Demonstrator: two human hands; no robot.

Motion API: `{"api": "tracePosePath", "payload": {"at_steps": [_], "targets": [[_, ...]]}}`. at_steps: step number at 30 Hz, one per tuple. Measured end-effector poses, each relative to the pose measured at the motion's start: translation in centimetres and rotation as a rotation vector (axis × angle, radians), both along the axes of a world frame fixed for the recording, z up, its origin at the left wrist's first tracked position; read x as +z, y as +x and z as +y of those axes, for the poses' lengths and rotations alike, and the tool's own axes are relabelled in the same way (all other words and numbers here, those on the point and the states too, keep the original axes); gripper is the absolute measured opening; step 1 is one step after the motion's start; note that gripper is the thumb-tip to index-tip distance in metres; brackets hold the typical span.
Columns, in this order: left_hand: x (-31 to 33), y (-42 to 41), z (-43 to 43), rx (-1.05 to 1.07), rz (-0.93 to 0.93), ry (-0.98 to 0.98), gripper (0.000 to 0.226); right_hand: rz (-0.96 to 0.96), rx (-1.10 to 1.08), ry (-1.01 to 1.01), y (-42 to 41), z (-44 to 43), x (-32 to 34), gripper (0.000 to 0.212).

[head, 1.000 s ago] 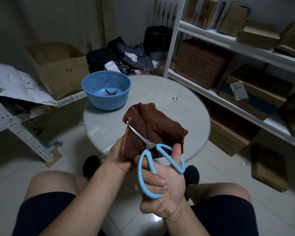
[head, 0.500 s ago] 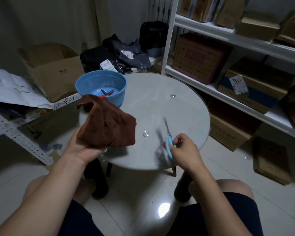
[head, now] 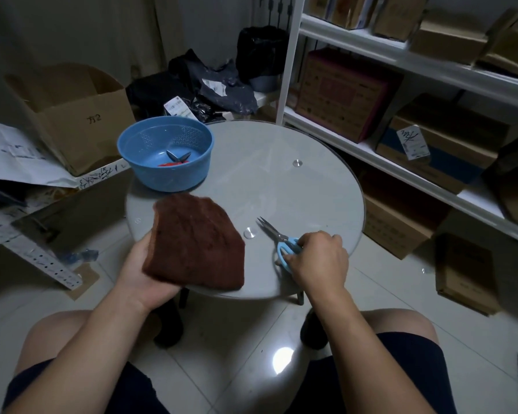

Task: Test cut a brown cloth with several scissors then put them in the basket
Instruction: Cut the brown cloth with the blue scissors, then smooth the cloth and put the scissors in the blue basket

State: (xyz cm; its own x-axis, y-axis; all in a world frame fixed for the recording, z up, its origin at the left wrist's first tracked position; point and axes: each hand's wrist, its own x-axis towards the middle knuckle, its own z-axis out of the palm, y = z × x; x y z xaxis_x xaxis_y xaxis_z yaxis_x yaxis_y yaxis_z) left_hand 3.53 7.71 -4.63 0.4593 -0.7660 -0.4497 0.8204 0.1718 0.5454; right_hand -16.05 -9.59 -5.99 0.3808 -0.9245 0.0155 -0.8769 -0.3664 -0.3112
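A folded brown cloth (head: 196,245) rests on the near left part of the round glass table (head: 281,180), gripped from below and behind by my left hand (head: 142,268). Blue-handled scissors (head: 277,239) lie flat on the glass to its right, blades nearly closed and pointing away to the upper left. My right hand (head: 319,258) covers their handles with fingers on the loops. A blue plastic basket (head: 165,153) stands at the table's far left with red-handled scissors (head: 175,159) inside.
An open cardboard box (head: 69,115) and papers sit to the left. White shelves (head: 401,55) loaded with boxes run along the right. Dark bags (head: 210,85) lie behind the table. My knees are below the table's near edge.
The blue scissors left the cloth and came down onto the glass at the right. My left hand swung the cloth to the left, then lowered it onto the table's near side.
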Motion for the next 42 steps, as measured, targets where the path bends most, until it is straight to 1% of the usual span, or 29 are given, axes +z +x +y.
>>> {"api": "tracePosePath", "payload": {"at_steps": [2, 4, 6, 8, 9, 10, 11, 12, 13, 14, 15, 17, 19, 21, 23, 25, 26, 27, 30, 33, 34, 35, 36, 37, 38, 40, 41, 42], "targets": [[0.4, 0.1, 0.7, -0.075, -0.078, 0.077, 0.045, -0.001, -0.008, 0.090, 0.0, -0.3, 0.0, 0.033], [0.6, 0.4, 1.6, -0.029, -0.176, 0.254, 0.045, 0.022, -0.001, 0.154, 0.1, -0.2, 0.2, 0.036], [0.5, 0.9, 2.6, 0.035, -0.313, 0.378, 0.040, 0.002, 0.028, 0.080, 0.2, 0.5, 0.6, 0.035], [0.0, 1.2, 3.5, 0.051, -0.453, 0.490, 0.035, -0.146, 0.086, -0.044, 0.8, 2.0, 1.3, 0.032], [-0.2, 1.2, 3.8, 0.031, -0.520, 0.533, 0.031, -0.212, 0.126, -0.029, 1.3, 3.0, 1.7, 0.028], [-0.2, 1.0, 4.2, 0.004, -0.588, 0.580, 0.024, -0.247, 0.158, 0.069, 2.1, 4.0, 1.9, 0.023], [-0.5, 0.9, 4.5, -0.028, -0.672, 0.617, 0.018, -0.263, 0.178, 0.214, 2.8, 4.9, 2.0, 0.022], [-0.5, 0.7, 4.7, -0.055, -0.736, 0.644, 0.016, -0.269, 0.191, 0.363, 3.5, 5.7, 2.0, 0.025], [-0.8, 0.6, 5.0, -0.062, -0.774, 0.645, 0.020, -0.283, 0.194, 0.476, 4.1, 6.3, 1.8, 0.028], [-0.7, 0.3, 5.3, -0.053, -0.776, 0.628, 0.026, -0.288, 0.194, 0.532, 4.5, 6.9, 1.5, 0.030], [-1.0, 0.2, 5.6, -0.037, -0.772, 0.612, 0.029, -0.290, 0.196, 0.544, 4.7, 7.4, 1.1, 0.031], [-1.6, -0.2, 6.2, -0.025, -0.769, 0.621, 0.028, -0.289, 0.203, 0.509, 5.0, 8.1, 0.7, 0.027], [-2.1, -0.3, 7.0, -0.002, -0.790, 0.631, 0.022, -0.315, 0.182, 0.470, 5.1, 8.5, 0.7, 0.013], [-2.1, 0.1, 7.4, 0.052, -0.820, 0.623, 0.017, -0.343, 0.171, 0.442, 5.2, 8.6, 1.0, 0.019], [-1.8, 0.7, 7.3, 0.104, -0.765, 0.594, 0.013, -0.320, 0.181, 0.458, 5.3, 8.4, 1.3, 0.019], [-1.4, 1.2, 6.8, 0.106, -0.625, 0.518, 0.013, -0.294, 0.159, 0.519, 5.5, 7.8, 1.7, 0.015], [-1.2, 1.3, 6.5, 0.103, -0.571, 0.493, 0.013, -0.295, 0.144, 0.542, 5.8, 7.5, 2.0, 0.016], [-1.1, 1.3, 6.2, 0.096, -0.565, 0.500, 0.013, -0.295, 0.132, 0.542, 6.2, 7.3, 2.4, 0.021], [-1.2, 1.7, 5.2, 0.170, -0.660, 0.556, 0.013, -0.335, 0.115, 0.439, 8.5, 6.4, 3.3, 0.042], [-1.0, 2.4, 4.4, 0.204, -0.678, 0.501, 0.010, -0.368, 0.108, 0.521, 11.5, 5.3, 3.0, 0.049], [-0.9, 2.7, 4.2, 0.204, -0.708, 0.491, 0.012, -0.341, 0.111, 0.527, 12.3, 4.9, 2.5, 0.048], [-0.9, 2.9, 4.2, 0.199, -0.758, 0.493, 0.014, -0.330, 0.108, 0.523, 12.8, 4.5, 2.3, 0.042], [-0.9, 3.3, 4.1, 0.185, -0.805, 0.488, 0.017, -0.352, 0.106, 0.522, 13.0, 4.3, 2.3, 0.030], [-0.8, 3.6, 4.3, 0.152, -0.844, 0.479, 0.020, -0.409, 0.107, 0.540, 12.8, 4.2, 2.3, 0.016], [-0.7, 3.8, 4.5, 0.105, -0.870, 0.451, 0.026, -0.503, 0.110, 0.581, 12.4, 4.1, 2.4, 0.005], [-0.5, 4.1, 5.5, -0.014, -0.974, 0.394, 0.042, -0.701, 0.150, 0.699, 10.5, 4.2, 3.0, 0.021], [-0.4, 4.1, 6.2, -0.062, -1.050, 0.370, 0.046, -0.768, 0.216, 0.753, 9.4, 4.3, 3.3, 0.027], [-0.2, 4.0, 6.8, -0.101, -1.118, 0.332, 0.044, -0.794, 0.295, 0.783, 8.2, 4.5, 3.4, 0.032]]}}
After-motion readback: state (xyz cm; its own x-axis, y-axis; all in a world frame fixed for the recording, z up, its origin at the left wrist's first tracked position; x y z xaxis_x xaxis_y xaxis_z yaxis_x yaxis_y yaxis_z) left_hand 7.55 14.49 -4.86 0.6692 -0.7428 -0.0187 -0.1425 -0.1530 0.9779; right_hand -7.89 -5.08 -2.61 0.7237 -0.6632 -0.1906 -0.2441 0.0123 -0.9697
